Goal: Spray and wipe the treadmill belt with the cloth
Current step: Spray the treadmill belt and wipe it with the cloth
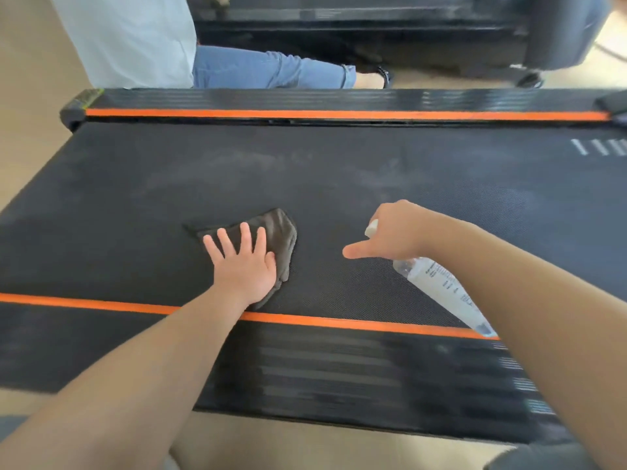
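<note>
- The treadmill belt [339,171] runs black and textured across the whole view from left to right, with pale hazy smears on its far half.
- The cloth [280,237], dark grey and crumpled, lies on the belt left of the middle, closer to the near rail [339,368] than to the far one.
- The left hand [242,266] lies flat on the cloth with straight, spread fingers and presses it to the belt. The cloth sticks out past the fingertips and along the thumb side, and one end trails back beside the wrist towards the orange stripe [339,322].
- The right hand [395,232] hovers over the belt to the right of the cloth, apart from it, with bare belt between the two hands.
- Its fingers are curled round the neck of a clear spray bottle [444,293], and the thumb sticks out sideways towards the cloth.
- The bottle's white nozzle [371,228] shows just past the knuckles, pointing away from the camera. The body slants back under the forearm, and its base sits over the orange stripe of the near rail.
- The far rail [305,103] has a matching orange stripe.
- Beyond it another person [271,69] in blue jeans and a pale top sits on the tan floor [30,62], with a second black machine [373,32] behind.
</note>
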